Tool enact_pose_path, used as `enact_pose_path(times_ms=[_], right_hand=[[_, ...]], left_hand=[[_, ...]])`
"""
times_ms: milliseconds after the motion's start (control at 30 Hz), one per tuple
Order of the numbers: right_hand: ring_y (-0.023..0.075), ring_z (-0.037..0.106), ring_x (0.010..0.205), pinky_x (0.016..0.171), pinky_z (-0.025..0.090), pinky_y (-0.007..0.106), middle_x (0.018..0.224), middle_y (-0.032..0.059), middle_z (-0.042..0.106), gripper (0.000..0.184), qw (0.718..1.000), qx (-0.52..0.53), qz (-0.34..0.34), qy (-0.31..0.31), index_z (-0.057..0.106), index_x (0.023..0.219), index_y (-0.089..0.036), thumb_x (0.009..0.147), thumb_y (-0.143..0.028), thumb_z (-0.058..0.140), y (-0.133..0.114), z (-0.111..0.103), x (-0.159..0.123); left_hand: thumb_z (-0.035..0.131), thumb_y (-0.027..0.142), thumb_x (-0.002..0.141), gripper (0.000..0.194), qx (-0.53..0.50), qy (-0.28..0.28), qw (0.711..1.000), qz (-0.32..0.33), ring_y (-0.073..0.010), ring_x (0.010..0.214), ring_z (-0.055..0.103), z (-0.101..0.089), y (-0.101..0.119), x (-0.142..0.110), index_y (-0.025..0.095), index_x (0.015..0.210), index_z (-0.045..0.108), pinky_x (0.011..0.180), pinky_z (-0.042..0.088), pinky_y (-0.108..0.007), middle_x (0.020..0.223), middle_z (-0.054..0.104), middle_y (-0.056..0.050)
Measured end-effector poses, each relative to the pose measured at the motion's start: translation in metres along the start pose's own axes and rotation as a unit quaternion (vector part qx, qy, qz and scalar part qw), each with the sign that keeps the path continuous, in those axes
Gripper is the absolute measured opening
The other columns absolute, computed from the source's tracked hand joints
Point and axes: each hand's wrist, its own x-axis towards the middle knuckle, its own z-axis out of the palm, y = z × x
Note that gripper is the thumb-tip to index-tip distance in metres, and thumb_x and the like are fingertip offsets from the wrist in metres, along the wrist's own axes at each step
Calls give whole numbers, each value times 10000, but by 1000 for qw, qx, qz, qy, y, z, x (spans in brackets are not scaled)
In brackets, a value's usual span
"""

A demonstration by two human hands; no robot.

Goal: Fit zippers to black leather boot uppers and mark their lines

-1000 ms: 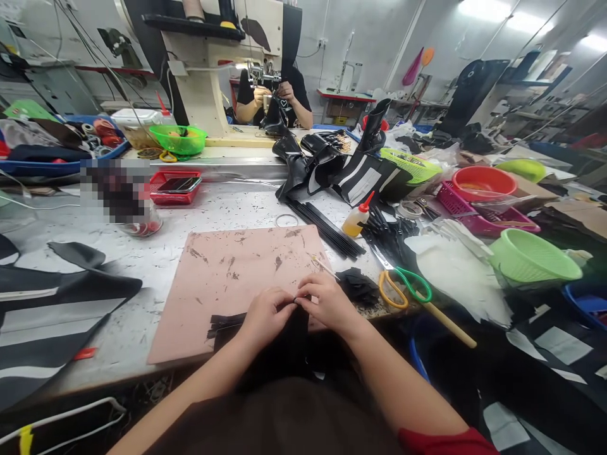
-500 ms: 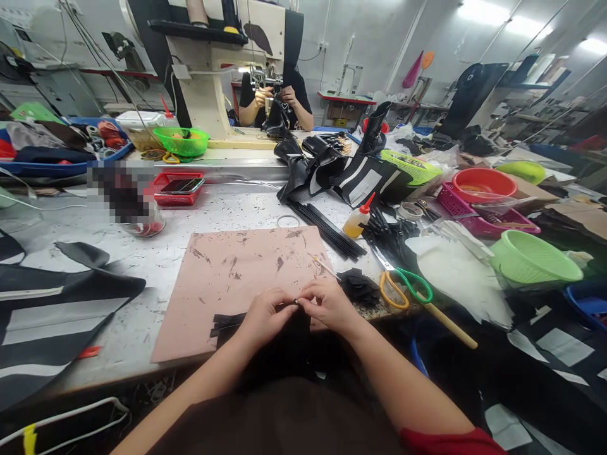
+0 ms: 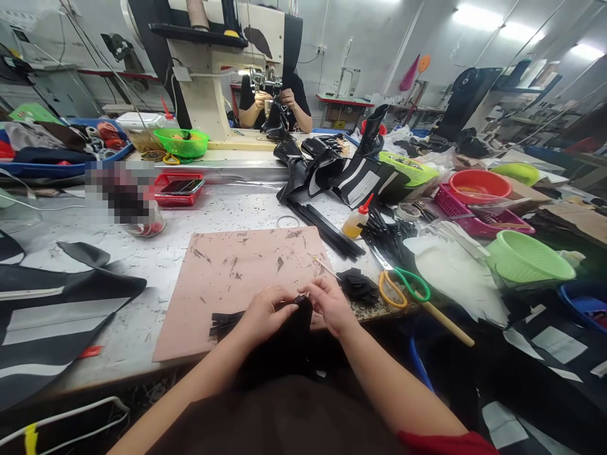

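Between my hands, over the front edge of the pink board point(image 3: 251, 253), is a piece of black material point(image 3: 300, 325), its top corner raised. My left hand point(image 3: 266, 316) pinches that corner between thumb and fingers. At the same corner, on the other side, my right hand point(image 3: 332, 306) has its thumb and index finger bent together at the edge; any small part between them is too small to make out. Several black strips point(image 3: 225, 323) stick out from beside my left hand onto the board. The lower part of the black material blends into my dark clothing.
Right of the board lie a pile of small black pieces point(image 3: 358, 285), scissors point(image 3: 406, 283), a glue bottle point(image 3: 355, 218) and long black strips point(image 3: 327, 230). Black panels point(image 3: 57, 309) cover the left side. Across the table a person point(image 3: 296, 104) works at a sewing machine point(image 3: 203, 82).
My right hand has shifted slightly right and its fingers have lifted. More of the black material's top corner shows between my hands. My left hand stays nearly in place.
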Motion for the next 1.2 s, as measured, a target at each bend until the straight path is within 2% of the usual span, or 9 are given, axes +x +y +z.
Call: enact_pose_path(times_ms=[133, 267, 400, 533, 733, 867, 1000, 1100, 1200], right_hand=[[76, 383, 453, 403, 275, 182, 556, -45, 509, 278, 995, 64, 67, 37, 528, 704, -208, 649, -462, 626, -11, -39, -17], [128, 505, 583, 550, 414, 253, 656, 27, 555, 320, 957, -244, 90, -126, 637, 586, -176, 709, -465, 577, -22, -78, -49], [210, 568, 834, 757, 451, 330, 907, 69, 613, 240, 947, -261, 60, -180, 675, 804, -188, 697, -391, 607, -10, -41, -73], [165, 556, 626, 593, 461, 288, 676, 18, 603, 325, 965, -162, 92, -185, 614, 850, -172, 707, -461, 572, 1, 14, -83], [56, 287, 302, 320, 196, 191, 347, -84, 331, 443, 953, -204, 162, -156, 481, 569, -188, 593, -618, 588, -45, 6, -78], [70, 375, 308, 323, 240, 193, 336, -52, 411, 423, 944, -281, 82, -151, 481, 507, -182, 589, -570, 628, -93, 9, -48], [61, 392, 301, 322, 272, 188, 323, -51, 436, 365, 948, -294, -50, -113, 494, 471, -173, 614, -446, 689, -143, 36, 12], [65, 459, 347, 368, 360, 194, 415, -48, 518, 244, 955, -227, -185, -47, 546, 533, -168, 661, -319, 689, -184, 61, 42], [73, 540, 454, 463, 435, 213, 556, -52, 580, 59, 932, -162, -325, -7, 616, 672, -198, 722, -226, 628, -205, 76, 45]], left_hand=[[527, 213, 736, 185, 41, -99, 994, -32, -172, 876, 568, -12, -1, -3, 205, 910, 592, 782, 430, -290, 934, 633, -22], [530, 183, 700, 293, 57, -144, 985, -70, -190, 953, 555, -23, 2, -11, 244, 985, 553, 812, 424, -302, 1017, 616, -6], [546, 179, 674, 332, 40, -136, 988, -66, -179, 874, 569, -23, 16, -23, 242, 1000, 541, 764, 435, -285, 930, 618, -1], [583, 194, 668, 406, 46, -153, 986, -56, -182, 871, 573, -36, 21, -43, 253, 1067, 536, 746, 428, -270, 939, 628, -6], [623, 269, 674, 197, 136, -147, 973, -115, -169, 765, 578, -90, 25, -94, 230, 867, 613, 626, 401, -222, 811, 637, 20], [581, 252, 733, 132, 233, -42, 970, -60, -156, 739, 597, -112, 46, -97, 235, 852, 637, 647, 400, -223, 768, 659, 27], [567, 246, 750, 138, 340, 156, 927, 4, -159, 716, 608, -141, 64, -67, 207, 853, 652, 664, 415, -238, 751, 665, 4], [509, 306, 798, 197, 386, 351, 852, 45, -161, 751, 610, -171, 85, -52, 186, 872, 647, 701, 424, -258, 750, 647, -2], [424, 358, 847, 263, 441, 457, 766, 98, -157, 836, 601, -187, 107, -57, 205, 914, 626, 775, 418, -296, 792, 627, 20]])
